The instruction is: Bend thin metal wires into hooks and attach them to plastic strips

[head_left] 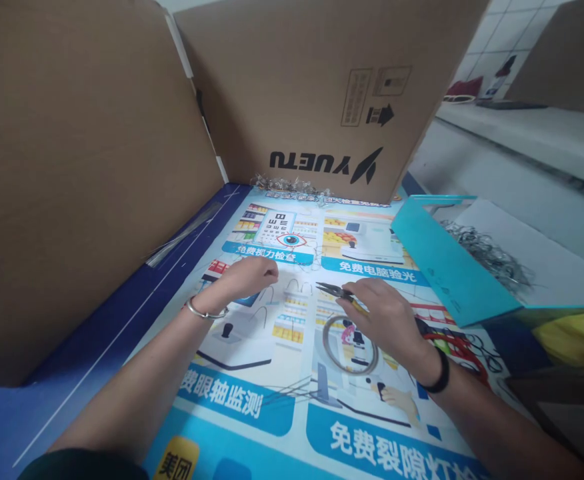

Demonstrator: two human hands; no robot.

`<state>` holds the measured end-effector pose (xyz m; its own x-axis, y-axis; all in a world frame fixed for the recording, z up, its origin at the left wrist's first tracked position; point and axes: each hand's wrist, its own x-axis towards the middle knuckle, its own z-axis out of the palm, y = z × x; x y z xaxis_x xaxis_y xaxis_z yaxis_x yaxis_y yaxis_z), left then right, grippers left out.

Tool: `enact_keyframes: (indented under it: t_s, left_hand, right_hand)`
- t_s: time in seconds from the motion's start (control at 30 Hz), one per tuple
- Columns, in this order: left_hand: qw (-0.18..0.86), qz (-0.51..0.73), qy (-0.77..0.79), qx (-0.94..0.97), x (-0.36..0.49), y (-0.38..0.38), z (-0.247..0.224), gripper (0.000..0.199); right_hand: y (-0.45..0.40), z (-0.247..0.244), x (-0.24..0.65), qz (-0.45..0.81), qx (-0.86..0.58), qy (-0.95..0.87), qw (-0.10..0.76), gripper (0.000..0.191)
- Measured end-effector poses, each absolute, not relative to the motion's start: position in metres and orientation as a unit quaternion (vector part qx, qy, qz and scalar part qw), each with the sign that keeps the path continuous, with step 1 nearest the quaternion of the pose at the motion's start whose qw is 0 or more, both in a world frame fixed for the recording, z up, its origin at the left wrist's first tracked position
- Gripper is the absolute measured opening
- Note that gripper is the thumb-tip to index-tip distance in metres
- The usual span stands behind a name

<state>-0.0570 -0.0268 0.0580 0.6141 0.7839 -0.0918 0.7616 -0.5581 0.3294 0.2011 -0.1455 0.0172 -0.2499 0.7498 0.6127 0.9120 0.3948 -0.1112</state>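
Observation:
My right hand [383, 319] is closed around a pair of needle-nose pliers [333, 291] with yellow handles. The jaws point left, toward my other hand. My left hand [249, 275] is closed with its fingertips pinched together, a short way left of the jaws; anything between them is too small to make out. Several short bent wires [259, 314], curved like hooks, lie on the printed sheet [302, 320] beside and below my left hand. Under the right hand rests a coil of wire [326, 347]. Straight wire pieces [288, 392] lie nearer to me.
Tall cardboard panels [292, 87] stand at the back and left. Clear wrapped bits [292, 185] lie along the back panel's foot. At the right, a turquoise box [437, 260] holds a heap of wire pieces [492, 250]. Red-handled tools [465, 353] lie beyond my right wrist.

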Motion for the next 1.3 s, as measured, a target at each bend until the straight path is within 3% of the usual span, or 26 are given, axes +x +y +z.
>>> enact_keyframes:
  t_s: [0.2,0.73,1.03,1.3]
  left_hand:
    - [0.072,-0.065,0.469,0.878,-0.061,-0.035,0.061,0.015]
    - [0.078,-0.086,0.466,0.877,-0.055,-0.041,0.059,0.017]
    - [0.109,-0.001,0.470,0.876,-0.053,-0.042,0.062,0.018]
    - [0.220,0.131,0.453,0.854,-0.053,-0.034,0.058,0.026]
  right_hand:
    - [-0.144,0.014,0.203,-0.149,-0.519,-0.784,0.306,0.022]
    - [-0.145,0.013,0.202,-0.155,-0.506,-0.791,0.308,0.021]
    - [-0.145,0.013,0.201,-0.142,-0.518,-0.790,0.297,0.022]
    - [-0.145,0.013,0.203,-0.143,-0.519,-0.784,0.307,0.022]
